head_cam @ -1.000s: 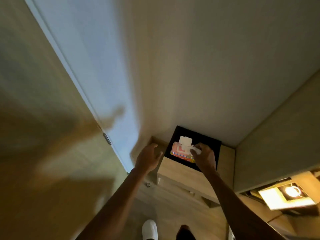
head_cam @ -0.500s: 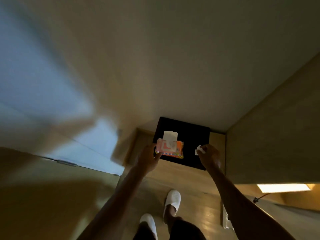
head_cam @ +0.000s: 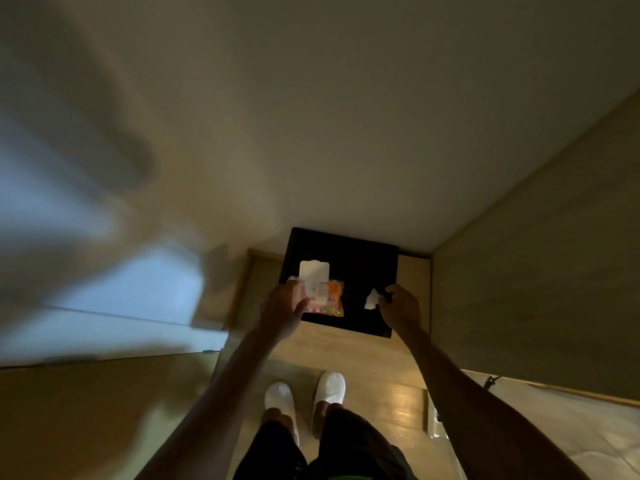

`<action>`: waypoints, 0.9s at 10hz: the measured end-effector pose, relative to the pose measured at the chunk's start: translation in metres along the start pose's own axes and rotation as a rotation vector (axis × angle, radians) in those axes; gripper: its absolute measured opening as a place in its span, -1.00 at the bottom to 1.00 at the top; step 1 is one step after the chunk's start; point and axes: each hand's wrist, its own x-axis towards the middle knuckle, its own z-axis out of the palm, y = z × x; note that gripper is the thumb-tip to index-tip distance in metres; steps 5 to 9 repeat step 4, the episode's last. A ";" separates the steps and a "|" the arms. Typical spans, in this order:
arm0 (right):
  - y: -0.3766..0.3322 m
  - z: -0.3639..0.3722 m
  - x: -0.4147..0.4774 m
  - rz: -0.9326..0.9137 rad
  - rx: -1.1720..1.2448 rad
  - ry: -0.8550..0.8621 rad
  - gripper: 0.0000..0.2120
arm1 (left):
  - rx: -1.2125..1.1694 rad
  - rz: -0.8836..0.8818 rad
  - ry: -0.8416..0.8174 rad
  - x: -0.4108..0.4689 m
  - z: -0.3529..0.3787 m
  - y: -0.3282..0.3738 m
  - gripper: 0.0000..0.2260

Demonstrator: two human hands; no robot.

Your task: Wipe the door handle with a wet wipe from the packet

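An orange wet-wipe packet (head_cam: 329, 301) with its white flap lifted lies over a black square surface (head_cam: 360, 268). My left hand (head_cam: 281, 315) grips the packet's left end. My right hand (head_cam: 401, 308) is to the right of the packet and pinches a small crumpled white wipe (head_cam: 371, 299) between its fingertips. The wipe is apart from the packet. No door handle shows; the left side of the view is blurred.
The black surface sits on a low wooden cabinet (head_cam: 412, 271) against a pale wall. A wooden panel (head_cam: 540, 289) rises at the right. A pale door or panel (head_cam: 121, 306) is blurred at left. My white slippers (head_cam: 304, 393) stand on the wood floor.
My right hand pulled the wipe out and away to the right of the packet. My left hand moved onto the packet's left end. The view swung left and down.
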 end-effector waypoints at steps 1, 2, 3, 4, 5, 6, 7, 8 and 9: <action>-0.003 -0.004 -0.005 0.011 0.000 -0.014 -0.60 | 0.007 0.010 -0.013 -0.001 0.004 0.004 -0.52; -0.009 -0.006 -0.013 -0.046 -0.081 -0.001 -0.49 | 0.038 0.044 -0.006 -0.005 0.007 0.007 -0.49; -0.015 -0.006 -0.019 -0.144 -0.215 0.070 -0.42 | 0.110 0.090 0.030 -0.005 0.009 0.001 -0.41; -0.018 -0.004 -0.027 -0.173 -0.292 0.139 -0.29 | 0.176 0.102 0.085 -0.005 0.009 -0.006 -0.33; -0.018 -0.004 -0.027 -0.173 -0.292 0.139 -0.29 | 0.176 0.102 0.085 -0.005 0.009 -0.006 -0.33; -0.018 -0.004 -0.027 -0.173 -0.292 0.139 -0.29 | 0.176 0.102 0.085 -0.005 0.009 -0.006 -0.33; -0.018 -0.004 -0.027 -0.173 -0.292 0.139 -0.29 | 0.176 0.102 0.085 -0.005 0.009 -0.006 -0.33; -0.018 -0.004 -0.027 -0.173 -0.292 0.139 -0.29 | 0.176 0.102 0.085 -0.005 0.009 -0.006 -0.33; -0.018 -0.004 -0.027 -0.173 -0.292 0.139 -0.29 | 0.176 0.102 0.085 -0.005 0.009 -0.006 -0.33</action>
